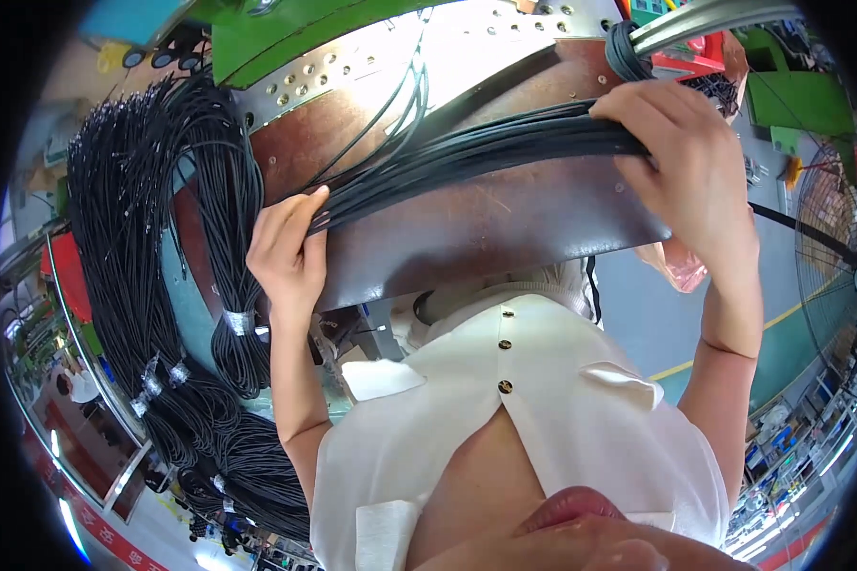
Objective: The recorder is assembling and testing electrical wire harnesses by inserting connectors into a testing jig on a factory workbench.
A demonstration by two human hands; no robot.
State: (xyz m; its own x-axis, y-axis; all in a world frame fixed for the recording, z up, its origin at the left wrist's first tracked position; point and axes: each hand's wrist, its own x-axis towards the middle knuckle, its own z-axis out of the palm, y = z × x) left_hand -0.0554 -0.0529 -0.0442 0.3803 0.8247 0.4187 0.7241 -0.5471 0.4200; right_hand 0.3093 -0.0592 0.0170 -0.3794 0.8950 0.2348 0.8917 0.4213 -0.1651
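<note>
Bundle of thin black cables [467,152] stretched across brown metal worktop [505,228], held taut for alignment. Left hand [290,252] fingers closed on near-left end; right hand [690,162] fingers curled over far-right part. Taped black cable coils [181,285] hanging left.

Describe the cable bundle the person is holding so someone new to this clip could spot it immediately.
Start at the brown worktop in the middle of the view. A straight bundle of thin black cables lies across it, gripped by the left hand and right hand. Unlike the coiled, taped hanks hanging at left, it is stretched out straight.
</note>
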